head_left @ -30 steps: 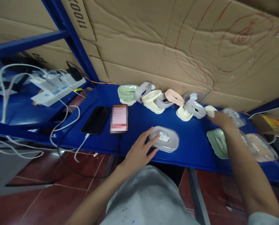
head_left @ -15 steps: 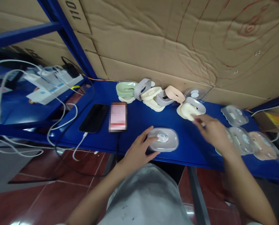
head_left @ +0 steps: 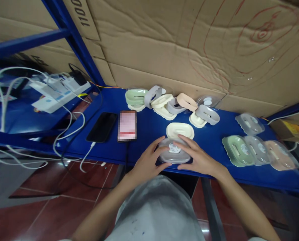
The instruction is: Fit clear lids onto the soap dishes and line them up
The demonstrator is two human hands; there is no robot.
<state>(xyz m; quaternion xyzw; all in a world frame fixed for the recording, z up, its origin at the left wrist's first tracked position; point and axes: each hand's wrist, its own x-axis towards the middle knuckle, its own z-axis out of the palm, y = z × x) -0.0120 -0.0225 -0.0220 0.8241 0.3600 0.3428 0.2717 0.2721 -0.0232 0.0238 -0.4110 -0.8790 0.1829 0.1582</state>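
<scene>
At the table's front edge lies an oval, grey-looking soap dish with a clear cover (head_left: 174, 156) and a round white label. My left hand (head_left: 149, 157) grips its left side, thumb at the near edge and fingers at the far edge and over the top. My right hand (head_left: 199, 157) holds the right side the same way. Just behind it a cream oval tray (head_left: 180, 130) lies flat, close to my right fingertips. What is under the clear cover is hard to make out.
Cream, green, grey and peach dish parts (head_left: 164, 103) lie in a row along the cardboard wall (head_left: 149, 43). Several covered dishes (head_left: 239, 150) sit at the right. A black phone (head_left: 102, 127), a phone with a blurred screen (head_left: 127, 125), and a power strip (head_left: 56, 97) with cables are at left.
My right hand has come from the parts at the back to the covered dish and taken its right side. The cream tray now lies behind the dish. My left hand stays.
</scene>
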